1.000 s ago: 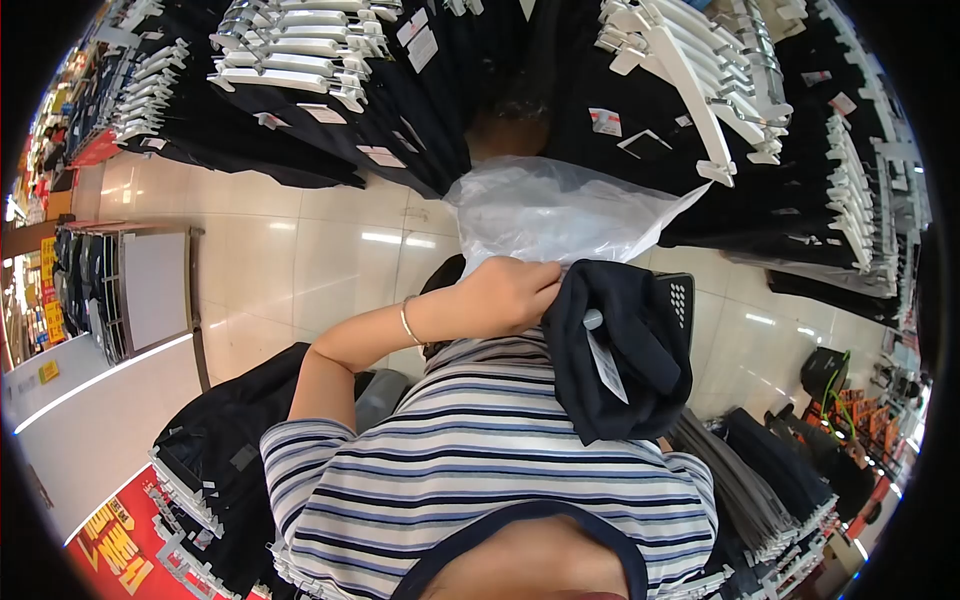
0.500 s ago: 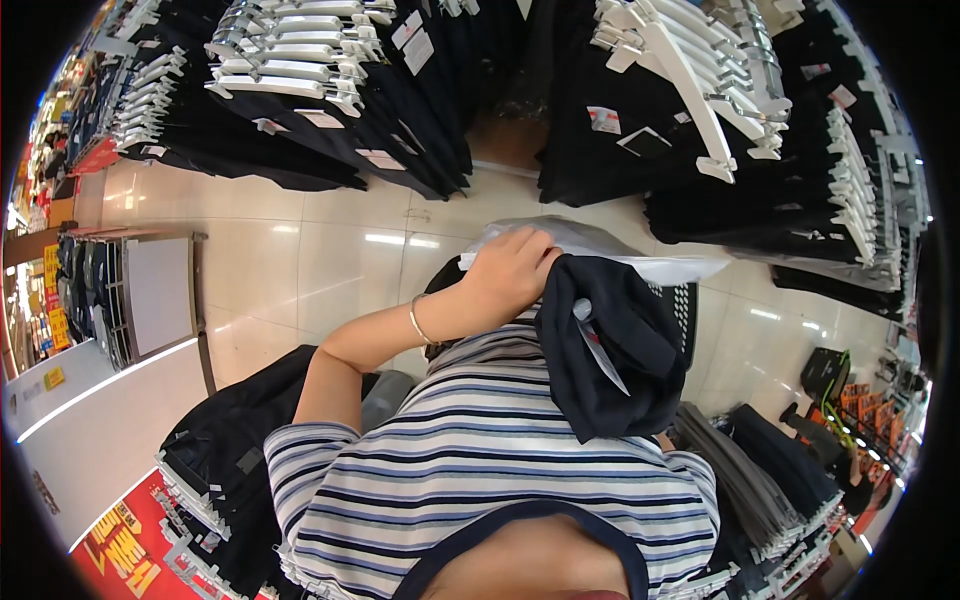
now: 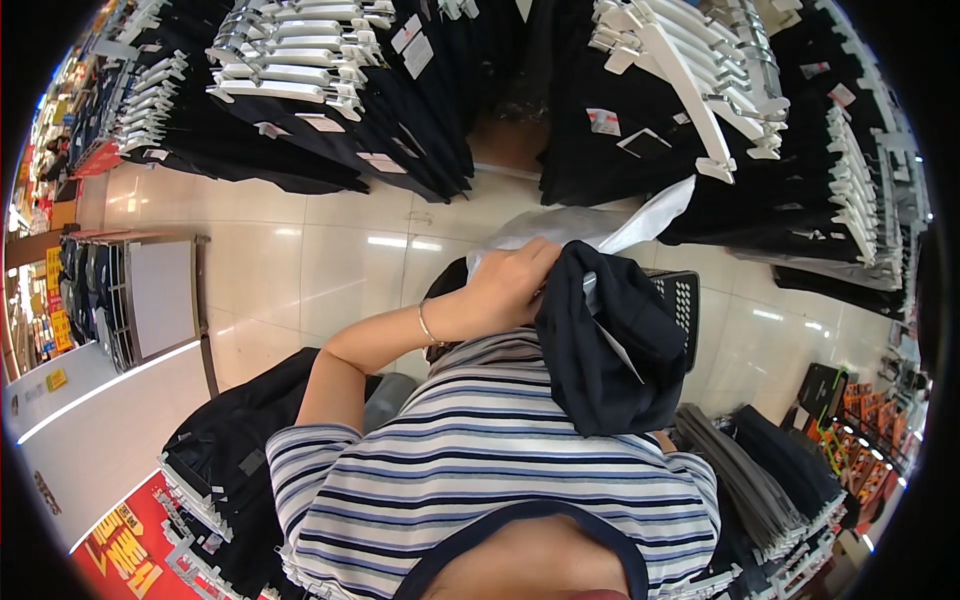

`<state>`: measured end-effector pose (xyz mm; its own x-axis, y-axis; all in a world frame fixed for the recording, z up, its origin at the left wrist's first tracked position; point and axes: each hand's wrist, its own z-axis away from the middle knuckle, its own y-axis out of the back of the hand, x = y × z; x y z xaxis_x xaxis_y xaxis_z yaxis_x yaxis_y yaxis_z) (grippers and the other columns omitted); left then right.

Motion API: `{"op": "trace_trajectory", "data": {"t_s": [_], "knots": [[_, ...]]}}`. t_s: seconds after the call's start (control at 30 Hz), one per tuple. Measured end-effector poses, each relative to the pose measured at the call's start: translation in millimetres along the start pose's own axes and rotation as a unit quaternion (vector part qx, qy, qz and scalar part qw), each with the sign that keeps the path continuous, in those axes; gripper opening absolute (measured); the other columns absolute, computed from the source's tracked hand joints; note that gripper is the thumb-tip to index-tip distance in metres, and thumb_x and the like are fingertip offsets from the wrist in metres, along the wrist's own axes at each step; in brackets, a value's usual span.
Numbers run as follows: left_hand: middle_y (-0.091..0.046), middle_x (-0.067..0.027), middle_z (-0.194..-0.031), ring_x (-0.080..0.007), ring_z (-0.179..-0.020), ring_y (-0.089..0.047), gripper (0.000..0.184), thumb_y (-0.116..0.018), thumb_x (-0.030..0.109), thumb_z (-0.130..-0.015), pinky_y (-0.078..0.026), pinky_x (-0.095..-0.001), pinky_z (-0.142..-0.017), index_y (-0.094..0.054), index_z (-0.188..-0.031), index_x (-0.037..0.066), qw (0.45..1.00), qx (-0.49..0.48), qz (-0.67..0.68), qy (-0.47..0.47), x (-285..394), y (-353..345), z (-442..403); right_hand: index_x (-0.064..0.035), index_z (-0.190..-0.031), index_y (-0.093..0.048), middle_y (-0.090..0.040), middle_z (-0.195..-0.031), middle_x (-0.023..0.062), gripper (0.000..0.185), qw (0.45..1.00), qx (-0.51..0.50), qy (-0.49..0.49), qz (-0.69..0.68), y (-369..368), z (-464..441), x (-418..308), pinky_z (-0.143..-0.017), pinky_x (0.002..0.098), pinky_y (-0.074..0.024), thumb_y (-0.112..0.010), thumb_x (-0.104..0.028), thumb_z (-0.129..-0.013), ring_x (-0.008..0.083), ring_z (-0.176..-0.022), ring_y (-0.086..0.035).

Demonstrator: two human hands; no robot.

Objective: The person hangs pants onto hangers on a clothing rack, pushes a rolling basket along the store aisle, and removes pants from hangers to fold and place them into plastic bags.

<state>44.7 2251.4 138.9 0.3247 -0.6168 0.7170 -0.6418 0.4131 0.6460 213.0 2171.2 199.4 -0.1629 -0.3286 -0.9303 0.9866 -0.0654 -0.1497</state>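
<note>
My left hand (image 3: 512,288) is closed in front of my body, its fingers curled at the bunched edge of a translucent plastic bag (image 3: 548,229). Its fingertips meet the side of a black folded garment (image 3: 612,345) and are partly hidden there. The garment hangs in a loose bundle before my chest, with a paper tag (image 3: 620,356) and a small pale clip or sticker (image 3: 590,292) on it. A white flap of the bag (image 3: 655,215) sticks up to the right. My right forearm and hand are hidden behind the garment.
Racks of black trousers (image 3: 330,140) on white hangers (image 3: 290,75) stand ahead, with more trousers (image 3: 620,170) at the right. A black perforated basket or stool (image 3: 681,310) is just beyond the garment. Other clothes racks (image 3: 740,470) flank me. Tiled floor (image 3: 330,240) lies between.
The bag's right-hand flap has swung upward and away from me. My left hand has shifted slightly toward me, and the garment and its tag have turned a little.
</note>
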Motion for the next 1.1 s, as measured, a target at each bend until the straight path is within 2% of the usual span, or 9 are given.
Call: {"op": "trace_trajectory", "data": {"t_s": [0.23, 0.33, 0.43, 0.53, 0.73, 0.83, 0.93, 1.03, 1.1], "knots": [[-0.044, -0.0031, -0.068, -0.0127, -0.052, -0.047, 0.025, -0.057, 0.008, -0.073, -0.038, -0.0262, -0.046, -0.06, -0.097, 0.002, 0.94, 0.125, -0.295, -0.117, 9.0, 14.5, -12.2, 0.0005, -0.109, -0.058, -0.061, -0.098, 0.0065, 0.028, 1.0, -0.002, 0.001, 0.007, 3.6, 1.4, -0.5, -0.081, 0.0244, -0.0451, -0.053, -0.007, -0.082, 0.0142, -0.089, -0.058], [-0.042, -0.0024, -0.067, -0.0113, -0.052, -0.044, 0.03, -0.06, 0.009, -0.07, -0.036, -0.0248, -0.045, -0.062, -0.099, 0.0, 0.94, 0.066, -0.308, -0.13, 11.4, 12.5, -8.2, 0.0007, -0.108, -0.058, -0.061, -0.098, 0.0067, 0.028, 1.0, -0.004, 0.001, 0.008, 4.8, 2.1, 0.3, -0.081, 0.0245, -0.0451, -0.053, -0.007, -0.082, 0.0145, -0.089, -0.058], [-0.042, -0.0029, -0.067, -0.0123, -0.054, -0.046, 0.033, -0.061, 0.008, -0.068, -0.037, -0.0254, -0.046, -0.061, -0.1, -0.003, 0.932, 0.095, -0.317, -0.149, 7.6, -3.7, -3.9, 0.0009, -0.108, -0.058, -0.061, -0.098, 0.0069, 0.027, 1.0, -0.008, 0.002, 0.009, 4.2, 0.6, 1.7, -0.081, 0.0247, -0.0451, -0.053, -0.007, -0.082, 0.0147, -0.089, -0.058], [-0.043, -0.0045, -0.068, -0.0147, -0.057, -0.047, 0.033, -0.062, 0.005, -0.068, -0.039, -0.0263, -0.047, -0.061, -0.099, -0.004, 0.968, 0.056, -0.189, -0.154, 6.1, -3.4, -2.9, 0.001, -0.108, -0.058, -0.061, -0.098, 0.0071, 0.027, 1.0, -0.013, 0.003, 0.011, 3.6, -0.2, 2.7, -0.082, 0.0248, -0.0451, -0.053, -0.008, -0.082, 0.015, -0.089, -0.058], [-0.055, -0.0087, -0.083, -0.0256, -0.073, -0.056, 0.03, -0.068, 0.001, -0.065, -0.046, -0.0316, -0.059, -0.062, -0.094, 0.0, 0.992, 0.106, -0.046, -0.054, 18.3, 10.4, -11.1, 0.0013, -0.107, -0.059, -0.061, -0.098, 0.0075, 0.027, 1.0, -0.026, 0.005, 0.014, 0.8, -3.7, 6.1, -0.082, 0.0251, -0.0451, -0.053, -0.008, -0.082, 0.0155, -0.089, -0.058], [-0.057, -0.0096, -0.086, -0.026, -0.074, -0.058, 0.03, -0.069, -0.001, -0.066, -0.048, -0.0308, -0.063, -0.062, -0.095, 0.002, 0.993, 0.119, 0.011, -0.013, 16.0, 10.1, -9.5, 0.0015, -0.106, -0.059, -0.061, -0.098, 0.0077, 0.026, 0.999, -0.035, 0.006, 0.016, -1.2, -6.9, 8.5, -0.082, 0.0252, -0.0451, -0.053, -0.008, -0.083, 0.0157, -0.089, -0.058], [-0.06, -0.0108, -0.085, -0.0237, -0.071, -0.06, 0.032, -0.07, 0.0, -0.068, -0.049, -0.0288, -0.065, -0.061, -0.099, 0.001, 0.995, 0.081, 0.048, 0.024, 14.5, 12.6, -3.7, 0.0016, -0.106, -0.059, -0.061, -0.098, 0.0079, 0.026, 0.999, -0.042, 0.007, 0.019, -2.9, -8.9, 10.2, -0.082, 0.0253, -0.0451, -0.053, -0.008, -0.083, 0.016, -0.089, -0.059], [-0.063, -0.0072, -0.084, -0.0158, -0.069, -0.06, 0.026, -0.07, 0.003, -0.073, -0.049, -0.0255, -0.066, -0.061, -0.097, 0.0, 0.984, 0.005, 0.137, 0.113, 16.7, 25.3, -5.5, 0.0018, -0.106, -0.059, -0.061, -0.098, 0.0081, 0.026, 0.998, -0.052, 0.008, 0.023, -4.0, -11.9, 11.2, -0.083, 0.0255, -0.0451, -0.053, -0.009, -0.083, 0.0163, -0.089, -0.059], [-0.063, -0.0045, -0.085, -0.0112, -0.069, -0.059, 0.022, -0.069, 0.005, -0.077, -0.048, -0.0237, -0.065, -0.061, -0.096, 0.0, 0.944, -0.031, 0.277, 0.176, 7.7, 25.3, -6.8, 0.0019, -0.106, -0.059, -0.061, -0.097, 0.0082, 0.026, 0.998, -0.058, 0.008, 0.025, -4.6, -13.4, 13.1, -0.083, 0.0256, -0.0451, -0.053, -0.009, -0.083, 0.0164, -0.089, -0.059]]}}
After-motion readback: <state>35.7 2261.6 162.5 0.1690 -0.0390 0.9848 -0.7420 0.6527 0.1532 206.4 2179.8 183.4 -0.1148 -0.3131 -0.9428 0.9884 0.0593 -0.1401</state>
